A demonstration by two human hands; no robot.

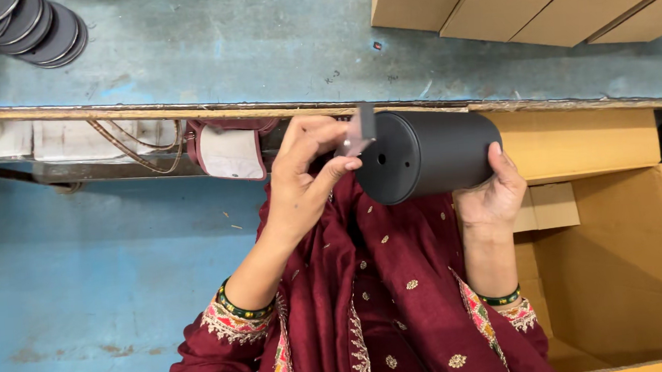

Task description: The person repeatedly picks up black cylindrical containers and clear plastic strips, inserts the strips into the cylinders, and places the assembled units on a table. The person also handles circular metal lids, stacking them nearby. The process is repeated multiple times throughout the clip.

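Observation:
A matt black cylinder lies sideways over my lap, its closed round end with a small hole facing left. My right hand cups it from below at its right end. My left hand pinches a small grey metal bracket against the upper left rim of the cylinder's end. Both arms wear dark red embroidered sleeves.
A blue worktable lies ahead with a stack of black round discs at far left and folded cardboard boxes at top right. A large open cardboard box stands to my right. A small maroon bag hangs under the table edge.

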